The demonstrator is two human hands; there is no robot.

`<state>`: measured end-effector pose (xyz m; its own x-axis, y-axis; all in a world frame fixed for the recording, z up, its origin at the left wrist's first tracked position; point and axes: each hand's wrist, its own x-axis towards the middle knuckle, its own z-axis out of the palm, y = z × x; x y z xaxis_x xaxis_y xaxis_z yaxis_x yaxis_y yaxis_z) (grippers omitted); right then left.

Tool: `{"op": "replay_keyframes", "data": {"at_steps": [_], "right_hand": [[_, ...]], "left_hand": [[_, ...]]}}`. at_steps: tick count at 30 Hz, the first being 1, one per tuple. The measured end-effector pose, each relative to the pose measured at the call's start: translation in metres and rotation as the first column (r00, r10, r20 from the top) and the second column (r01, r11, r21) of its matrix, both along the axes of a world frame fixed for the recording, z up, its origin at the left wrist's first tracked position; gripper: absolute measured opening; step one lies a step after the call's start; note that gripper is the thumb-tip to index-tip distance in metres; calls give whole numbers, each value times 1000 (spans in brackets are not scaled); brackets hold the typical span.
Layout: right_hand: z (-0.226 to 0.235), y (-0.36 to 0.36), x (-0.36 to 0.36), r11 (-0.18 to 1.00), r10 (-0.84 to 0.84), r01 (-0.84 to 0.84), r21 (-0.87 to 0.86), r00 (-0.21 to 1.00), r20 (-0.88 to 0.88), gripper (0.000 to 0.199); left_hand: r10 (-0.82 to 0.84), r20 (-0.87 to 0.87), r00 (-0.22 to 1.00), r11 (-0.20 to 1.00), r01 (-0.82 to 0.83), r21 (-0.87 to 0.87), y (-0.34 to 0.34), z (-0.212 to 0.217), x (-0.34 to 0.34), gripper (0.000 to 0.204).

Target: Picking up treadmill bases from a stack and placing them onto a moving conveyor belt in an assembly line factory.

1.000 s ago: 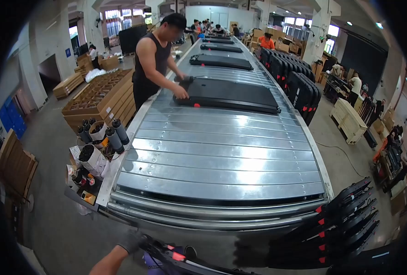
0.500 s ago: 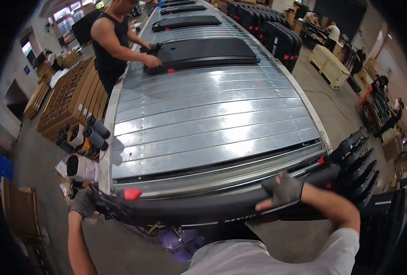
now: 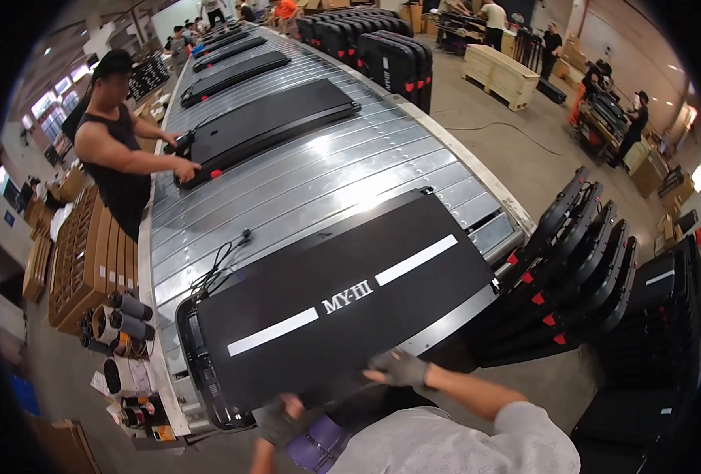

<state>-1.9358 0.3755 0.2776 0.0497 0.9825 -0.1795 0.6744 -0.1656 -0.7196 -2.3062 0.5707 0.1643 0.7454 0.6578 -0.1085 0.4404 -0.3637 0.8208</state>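
A flat black walking-pad treadmill (image 3: 327,292) lies aslant on the near end of the metal conveyor (image 3: 263,186), its white-striped belt facing up. A black cable with a plug (image 3: 244,235) trails from its left end onto the slats. My left hand (image 3: 282,419), in a dark fingerless glove, is low beside the treadmill's near edge, its fingers smeared by motion. My right hand (image 3: 399,369), gloved alike, hovers by the same edge farther right. Its fingers are stretched out and nothing is in them; whether they touch the edge I cannot tell.
Across the conveyor's left side, a co-worker (image 3: 113,142) has both hands on another treadmill (image 3: 267,130); several more lie beyond. Upright black treadmills (image 3: 580,245) stand at right. Rollers (image 3: 121,320) and cartons (image 3: 94,261) are at left, a wooden crate (image 3: 499,75) at far right.
The treadmill, held on edge in both hands before, now lies flat on the conveyor, belt up. My hands have let go of its ends and drawn inward. The view has turned.
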Motion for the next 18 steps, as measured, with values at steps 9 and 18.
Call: {"op": "replay_keyframes", "data": {"at_steps": [9, 18], "right_hand": [[-184, -201, 72, 136, -882, 798, -588, -173, -438, 67], [-159, -117, 123, -72, -813, 844, -532, -358, -458, 65]], "left_hand": [[751, -149, 644, 52, -283, -958, -83, -77, 33, 85], [862, -66, 502, 42, -200, -979, -60, -54, 115, 88]]}}
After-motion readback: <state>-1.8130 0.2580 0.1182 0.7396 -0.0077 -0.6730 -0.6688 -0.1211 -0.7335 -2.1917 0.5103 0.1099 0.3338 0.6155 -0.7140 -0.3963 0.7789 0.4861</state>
